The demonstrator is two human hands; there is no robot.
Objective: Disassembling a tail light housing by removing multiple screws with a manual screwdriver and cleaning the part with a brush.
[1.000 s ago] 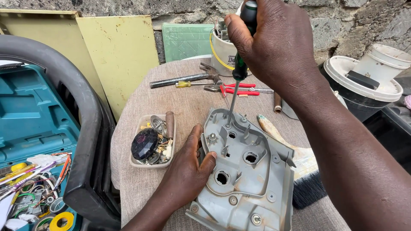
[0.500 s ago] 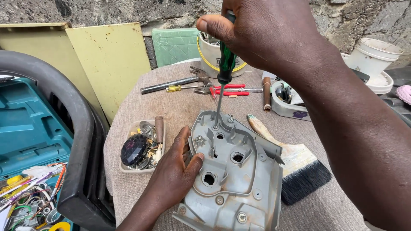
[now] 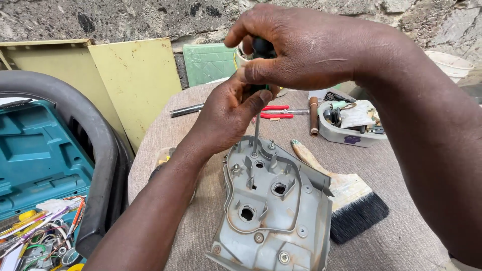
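A grey plastic lamp housing with round holes lies on the cloth-covered round table. A screwdriver with a black and green handle stands upright, its tip at the housing's top edge. My right hand grips the top of the handle from above. My left hand has come up and holds the screwdriver lower down, fingers around the handle's base and shaft.
A paintbrush with black bristles lies right of the housing. Behind are red-handled pliers, a metal rod and a white tub of parts. A teal tool case and a grey curved bumper sit at left.
My left hand left the housing's side and rose to grip the screwdriver below my right hand. The view shifted, so the small parts tray is now hidden behind my left arm.
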